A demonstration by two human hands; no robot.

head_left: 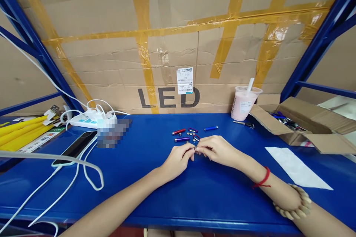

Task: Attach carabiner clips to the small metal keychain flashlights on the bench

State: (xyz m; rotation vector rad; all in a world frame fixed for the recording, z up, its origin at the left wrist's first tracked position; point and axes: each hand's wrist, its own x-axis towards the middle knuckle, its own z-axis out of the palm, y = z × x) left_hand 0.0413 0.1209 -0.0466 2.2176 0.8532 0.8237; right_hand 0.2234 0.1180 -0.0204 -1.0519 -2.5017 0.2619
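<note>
My left hand (179, 159) and my right hand (218, 150) meet over the middle of the blue table, fingertips pinched together. Between them is something small and dark, mostly hidden by the fingers; its kind cannot be made out. Just beyond the fingers lies a purple metal tube (182, 139), like a small keychain flashlight. Behind it are a red tube (178, 132) and, to the right, a blue tube (211, 128). A purple carabiner (193, 130), a red carabiner (196, 138) and several small silvery round pieces (190, 133) lie among them.
On the right stand a cup with a straw (244, 103), an open cardboard box (303, 133) and a white paper (297, 168). Left are a phone (75, 148), white cables and a power strip (86, 119). A large carton (172, 52) walls the back.
</note>
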